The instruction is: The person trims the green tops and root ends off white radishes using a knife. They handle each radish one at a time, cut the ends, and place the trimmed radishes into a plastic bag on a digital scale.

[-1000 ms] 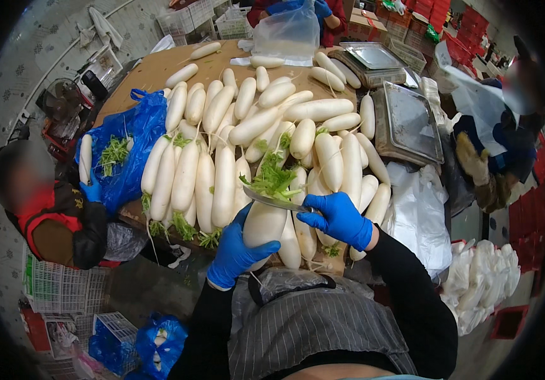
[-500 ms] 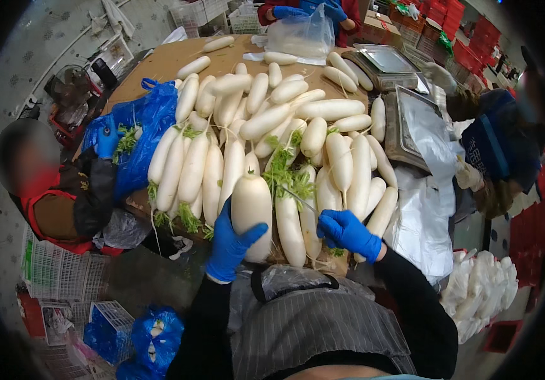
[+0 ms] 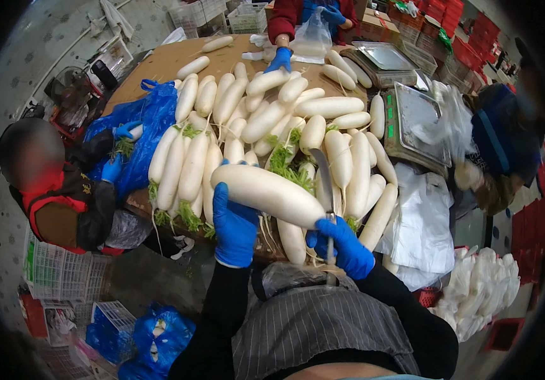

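In my blue-gloved left hand lies a large white radish, tilted down toward the right, my fingers wrapped under its left end. My right hand, also gloved in blue, grips a knife with a curved metal blade pointing up and away. The blade stands just beyond the radish's right end, close to my right fingers. Behind both hands a heap of white radishes covers the table, with cut green leaves among them.
A co-worker at left handles a radish over a blue bag. Across the table, another person's gloved hand touches a radish. Scales and clear plastic bags lie at right, beside a third person. Crates stand lower left.
My left hand has tipped the radish from upright to lying slanted. My right hand has come nearer with the knife, its blade now upward. The person opposite has reached to a radish.
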